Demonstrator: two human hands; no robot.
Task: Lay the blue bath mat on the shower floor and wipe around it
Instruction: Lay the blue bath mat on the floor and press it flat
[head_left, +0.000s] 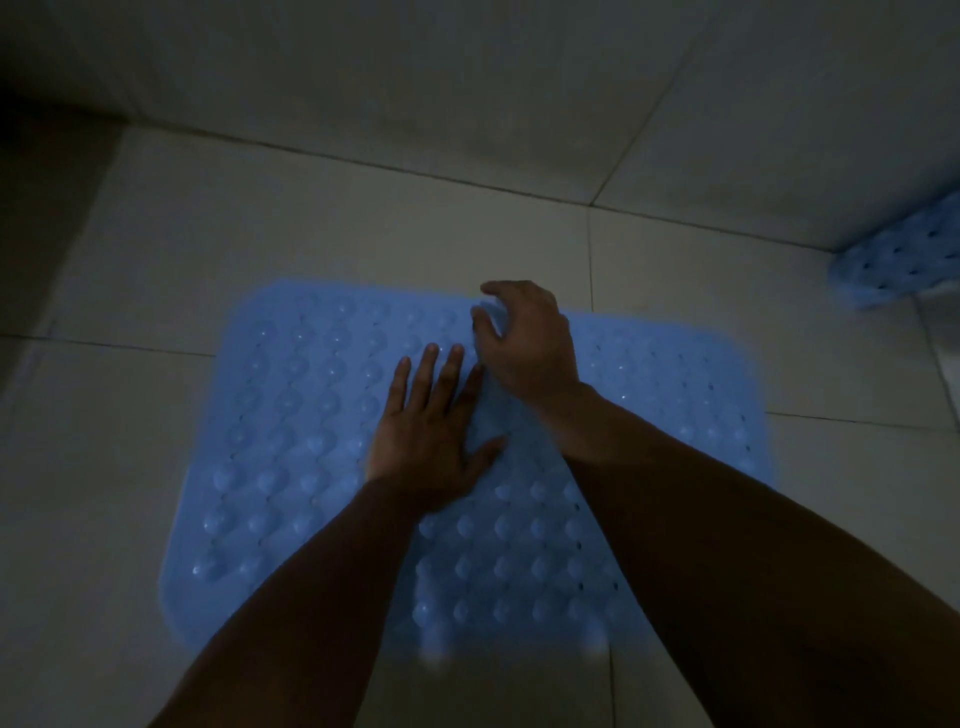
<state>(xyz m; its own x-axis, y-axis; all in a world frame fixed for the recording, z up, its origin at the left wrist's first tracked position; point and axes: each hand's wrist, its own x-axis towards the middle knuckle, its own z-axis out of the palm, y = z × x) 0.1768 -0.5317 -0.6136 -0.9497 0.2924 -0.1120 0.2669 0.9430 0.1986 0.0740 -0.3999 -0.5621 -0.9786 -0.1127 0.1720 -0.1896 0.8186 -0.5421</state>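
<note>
**Pressing the blue mat flat in a dim shower corner**

Looking down through the head camera, I see a very dark room with large pale floor tiles (156, 249) split by thin grout lines. A pale tiled wall (467, 78) rises along the far side, and its base runs as a slanting line across the upper part of the view. The far left corner falls off into shadow, and I cannot make out anything in there.

I count one blue bath mat (311, 415) lying spread on the floor in the middle of the view, well short of the wall. Its surface is covered in rows of rounded bumps with small holes between them. Its near edge blurs out at the bottom of the view.

I count a second blue piece (893, 260) with the same dotted pattern at the right edge, near the foot of the wall and apart from the mat; most of it is cut off.

Two hands are on the mat, close together. My left hand (434, 431) lies flat, fingers straight and spread, palm down on the bumps. My right hand (530, 345) sits just beyond it near the mat's far edge, fingers curled downward onto the surface; I cannot tell whether they pinch the mat.
</note>
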